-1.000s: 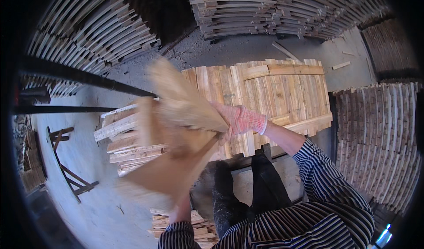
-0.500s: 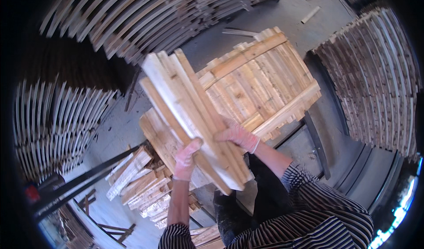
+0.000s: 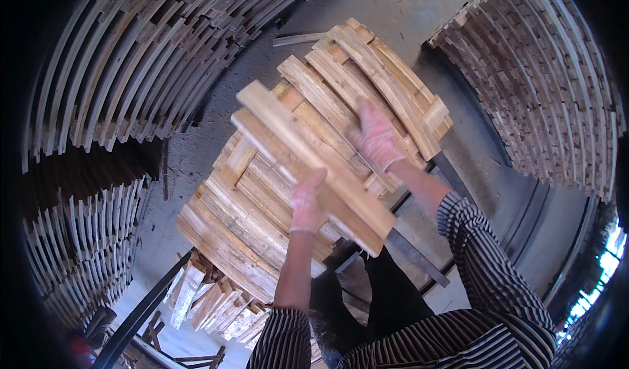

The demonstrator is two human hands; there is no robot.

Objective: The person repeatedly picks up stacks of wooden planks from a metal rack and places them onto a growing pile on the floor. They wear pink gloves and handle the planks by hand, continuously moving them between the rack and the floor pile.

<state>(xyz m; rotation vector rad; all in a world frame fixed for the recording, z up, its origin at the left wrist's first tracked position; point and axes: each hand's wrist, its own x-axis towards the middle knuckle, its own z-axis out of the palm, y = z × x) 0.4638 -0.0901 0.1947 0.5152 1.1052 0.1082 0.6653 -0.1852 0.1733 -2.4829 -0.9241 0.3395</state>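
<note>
My left hand [image 3: 306,204], in a pale pink-stained glove, grips wooden boards [image 3: 308,156], at least two lying side by side on a slant across the middle of the view. Under them is a stack of light boards [image 3: 216,205], some lying crosswise. My right hand [image 3: 377,136], gloved alike and slightly blurred, is over the stack's right part with its thumb apart from the fingers. Spaced boards [image 3: 383,84] lie on top there, next to it. I cannot see anything held in that hand, and its palm is hidden.
Tall stacks of boards rise at the upper left [image 3: 151,48], lower left [image 3: 92,244] and right [image 3: 544,87]. A pile of short wood pieces [image 3: 216,303] lies lower left, near a dark metal bar [image 3: 141,310]. Metal rails [image 3: 416,258] run beneath the stack; loose strips [image 3: 298,39] lie beyond.
The bundle that both hands held has thinned, with spaced boards now spread over the stack's right part. My right hand has left the bundle and moved up and right; the view has shifted.
</note>
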